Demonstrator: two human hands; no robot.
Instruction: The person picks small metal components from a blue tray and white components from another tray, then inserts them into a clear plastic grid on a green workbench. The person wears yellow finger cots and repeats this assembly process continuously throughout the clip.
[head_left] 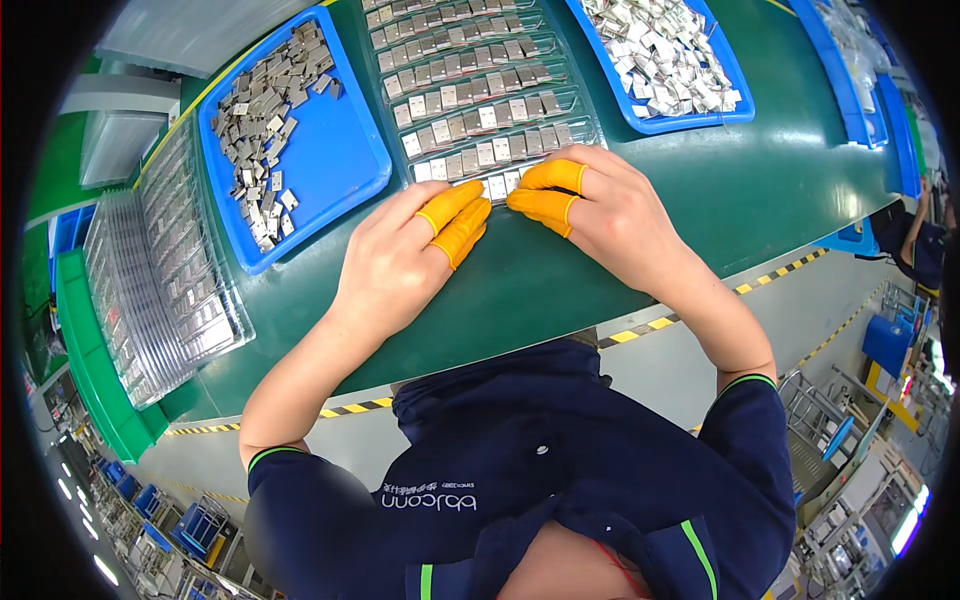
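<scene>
Clear tray (480,90) of small metal parts lies on the green worktop (700,200); both hands, left (395,265) and right (610,215), press orange-capped fingers (455,205), held together, on its near edge, apparently steadying it. Blue bins (340,150) flank it.

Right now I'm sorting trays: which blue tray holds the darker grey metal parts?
The blue tray on the left; the blue tray on the right holds brighter, silvery-white pieces.
</scene>
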